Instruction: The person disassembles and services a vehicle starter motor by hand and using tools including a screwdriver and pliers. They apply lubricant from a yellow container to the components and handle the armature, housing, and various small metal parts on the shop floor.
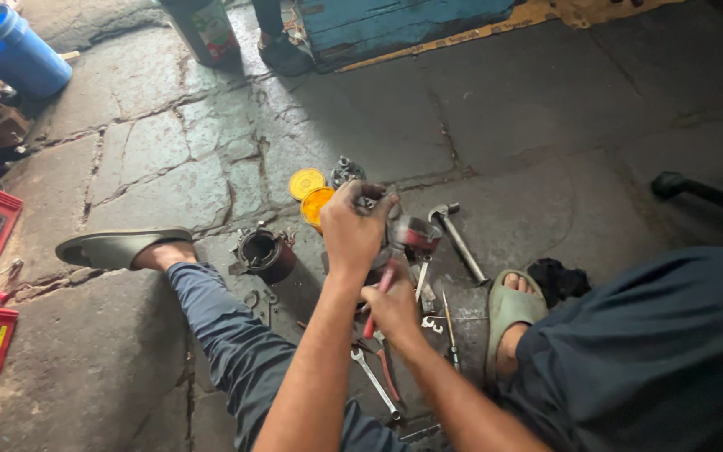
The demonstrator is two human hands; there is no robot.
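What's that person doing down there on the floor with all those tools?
A person sits on a cracked stone floor. Their left hand grips a small metal part, and their right hand holds a red-handled tool against it. Around them lie a hammer, a wrench, a round metal cylinder and an open orange tin with its lid beside it.
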